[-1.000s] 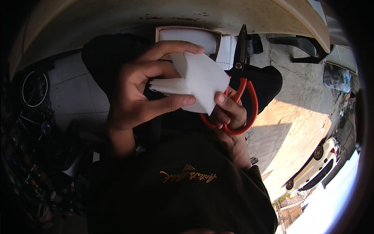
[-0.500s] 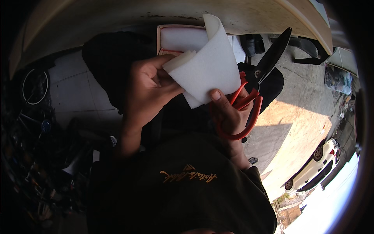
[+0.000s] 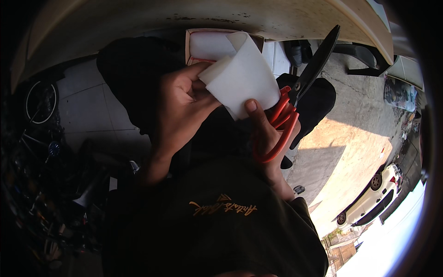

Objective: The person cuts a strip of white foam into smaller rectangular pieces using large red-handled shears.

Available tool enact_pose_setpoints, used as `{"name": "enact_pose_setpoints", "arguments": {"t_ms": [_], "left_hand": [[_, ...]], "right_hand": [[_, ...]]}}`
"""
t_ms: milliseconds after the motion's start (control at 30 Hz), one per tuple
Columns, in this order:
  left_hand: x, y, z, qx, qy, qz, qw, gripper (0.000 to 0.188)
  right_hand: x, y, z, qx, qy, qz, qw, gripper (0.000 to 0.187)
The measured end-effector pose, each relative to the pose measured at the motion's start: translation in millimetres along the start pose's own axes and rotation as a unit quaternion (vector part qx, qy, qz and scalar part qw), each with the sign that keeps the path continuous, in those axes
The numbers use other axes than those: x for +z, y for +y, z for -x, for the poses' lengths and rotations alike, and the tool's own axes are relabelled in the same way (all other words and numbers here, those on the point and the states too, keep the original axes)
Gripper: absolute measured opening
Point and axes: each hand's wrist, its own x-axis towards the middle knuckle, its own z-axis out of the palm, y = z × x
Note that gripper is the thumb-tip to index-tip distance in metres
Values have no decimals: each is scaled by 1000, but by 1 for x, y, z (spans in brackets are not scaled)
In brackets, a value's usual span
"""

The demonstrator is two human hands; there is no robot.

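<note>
A folded white foam sheet (image 3: 251,74) is held between both my hands above my lap. My left hand (image 3: 182,106) pinches its left edge, the fingertips partly hidden behind the layers. At the lower right corner, the thumb of my right hand (image 3: 270,129) presses on the foam. Red-handled scissors (image 3: 287,113) hang in that same hand, their handle loops around it. Their dark blades (image 3: 318,64) point up and to the right, away from the foam, and lie close together. Beyond the foam stands an open box (image 3: 210,44) with more white foam inside.
A pale curved table edge (image 3: 207,14) spans the top of the view. Dark clutter with a wheel rim (image 3: 41,102) fills the left side. To the right are dark shoes (image 3: 295,53), a clear plastic bag (image 3: 399,94) and a white car (image 3: 371,198) outside.
The foam sheet's raised upper end has folded down, so the piece looks shorter. My right hand has risen slightly with the scissors, whose blades have swung a little leftward and look closer together.
</note>
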Motion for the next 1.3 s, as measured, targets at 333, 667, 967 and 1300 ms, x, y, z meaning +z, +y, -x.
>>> {"name": "enact_pose_setpoints", "arguments": {"t_ms": [333,667,967,1300], "left_hand": [[8,1,2,17,23,7,1000,31],[10,1,3,-24,0,79,997,30],[13,5,9,-15,-17,194,981,35],[22,-4,9,45,13,80,996,30]], "right_hand": [[1,-2,1,8,18,1,1000,31],[3,7,-5,-2,35,-36,999,31],[2,0,-4,2,38,14,999,29],[5,9,-1,-19,49,-25,998,27]]}}
